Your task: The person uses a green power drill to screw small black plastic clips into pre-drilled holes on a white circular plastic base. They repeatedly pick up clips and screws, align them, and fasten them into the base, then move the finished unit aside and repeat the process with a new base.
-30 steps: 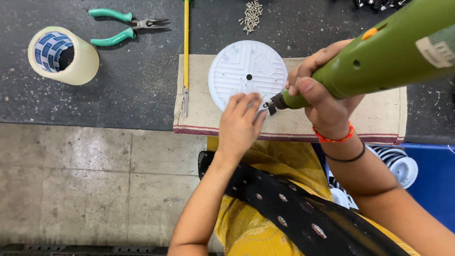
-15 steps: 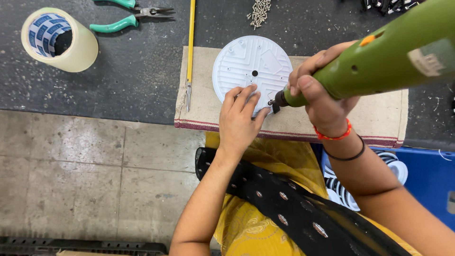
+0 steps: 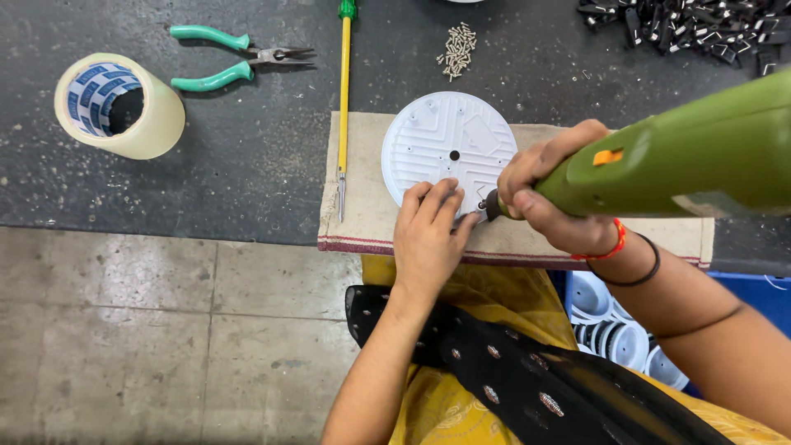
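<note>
The fingers (image 3: pixel 437 202) of the left hand (image 3: pixel 428 239) lie flat and spread on the near edge of a round white plastic disc with moulded ribs and a small centre hole (image 3: pixel 441 144), pressing it down rather than gripping it; the fingers of the right hand (image 3: pixel 548 202) are curled fully round the front of a green electric screwdriver (image 3: pixel 692 156), whose dark tip (image 3: pixel 493 206) meets the disc at its near right rim, just beside the left fingertips; whether a screw sits under the tip cannot be told. The disc rests on a beige cloth mat with a red-striped edge (image 3: pixel 371 222), which lies at the front of the dark speckled desk (image 3: pixel 247 165). Judging from this, fastening at the rim is in hand; how many rim holes are already filled is too small to tell, so the share left is unclear. Beyond the mat, a long yellow-shafted screwdriver with a green handle (image 3: pixel 344 99) lies along its left side; a small heap of pale screws (image 3: pixel 457 49) sits behind the disc; green-handled pliers (image 3: pixel 239 56) and a roll of clear tape (image 3: pixel 119 105) lie well to the left; a pile of small black parts (image 3: pixel 692 29) fills the far right corner; white round housings in a blue bin (image 3: pixel 618 330) show below the right arm.
</note>
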